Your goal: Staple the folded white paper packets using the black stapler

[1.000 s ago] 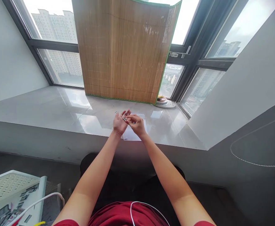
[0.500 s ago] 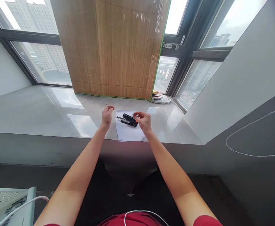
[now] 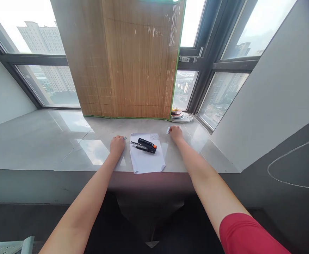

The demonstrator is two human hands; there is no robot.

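Observation:
A black stapler (image 3: 150, 149) with an orange spot lies opened on a white sheet of paper (image 3: 147, 164), its silvery track pointing left. Left of the paper, my left hand (image 3: 117, 145) rests on the ledge with curled fingers. A small silvery piece (image 3: 125, 138) sticks out at its fingertips, too small to name surely. My right hand (image 3: 175, 133) is right of the paper near its far corner, fingers closed in a pinch. Whatever they hold, if anything, cannot be made out. Neither hand touches the stapler.
The glossy tiled ledge (image 3: 48, 141) ends at a front edge before me. A bamboo blind (image 3: 128, 70) hangs behind the paper. Stacked plates (image 3: 180, 116) stand in the far right corner by the window frame (image 3: 205, 70). A beaded cord (image 3: 276, 155) hangs at right.
My right hand has left the stapler and moved right, off the paper. My left hand has come down onto the ledge left of the paper. The view has tilted up slightly.

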